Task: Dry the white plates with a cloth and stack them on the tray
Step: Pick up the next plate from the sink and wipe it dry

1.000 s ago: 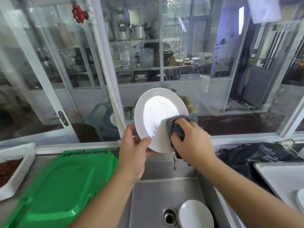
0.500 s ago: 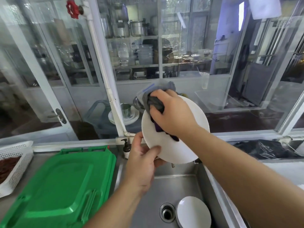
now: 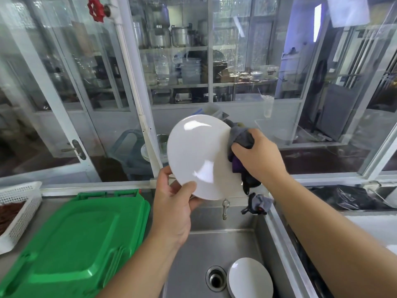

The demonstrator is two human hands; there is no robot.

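Plate (image 3: pixel 199 160) held tilted above sink (image 3: pixel 214 250), rim pinched by left hand (image 3: pixel 174 211) | cloth (image 3: pixel 240 138) bunched in right hand (image 3: pixel 257 158), pressed to plate's right edge | second plate (image 3: pixel 250 278) left in sink | green tray (image 3: pixel 71 244) seen unstacked.

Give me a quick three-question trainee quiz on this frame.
1. True or false: the left hand holds the round white plate by its lower rim.
2. What does the right hand grip? A) grey-purple cloth B) sponge C) brush
3. Where does the second round white plate lie?

Key: 1 true. 2 A. 3 In the steel sink, right of the drain.
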